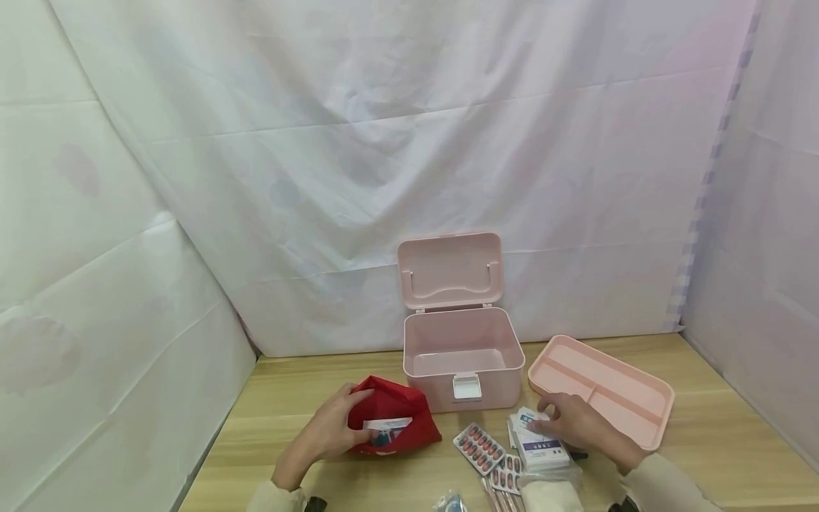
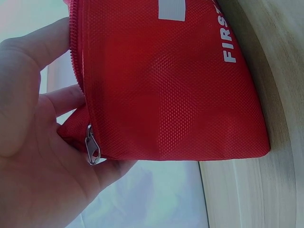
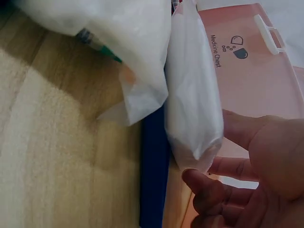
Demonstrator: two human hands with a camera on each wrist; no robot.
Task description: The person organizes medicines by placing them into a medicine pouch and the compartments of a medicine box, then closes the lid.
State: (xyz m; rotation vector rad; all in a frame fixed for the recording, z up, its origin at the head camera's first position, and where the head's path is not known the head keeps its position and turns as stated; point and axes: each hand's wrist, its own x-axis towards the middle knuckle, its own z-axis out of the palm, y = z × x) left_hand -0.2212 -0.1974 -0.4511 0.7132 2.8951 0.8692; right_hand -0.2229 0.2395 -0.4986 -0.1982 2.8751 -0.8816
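Note:
My left hand (image 1: 329, 430) grips the edge of a red zippered first-aid pouch (image 1: 419, 430), whose mouth gapes and shows white and blue packets (image 1: 389, 428) inside. In the left wrist view, the metal zipper pull (image 2: 92, 145) hangs beside the palm, and white lettering marks the pouch's side. My right hand (image 1: 574, 421) pinches a white plastic packet (image 3: 194, 90) by its end, above a pile on the table. Beneath it lies a white box with blue print (image 1: 542, 449). The packet's far end is cut off in the right wrist view.
A pink medicine chest (image 1: 462, 390) stands with its lid raised. Right of it lies a pink divided tray (image 1: 630, 387). Capsule blister packs (image 1: 480, 449), cotton swabs (image 1: 501, 496), a bagged white bundle (image 1: 552, 496) and a small blue packet (image 1: 451, 503) lie near the front.

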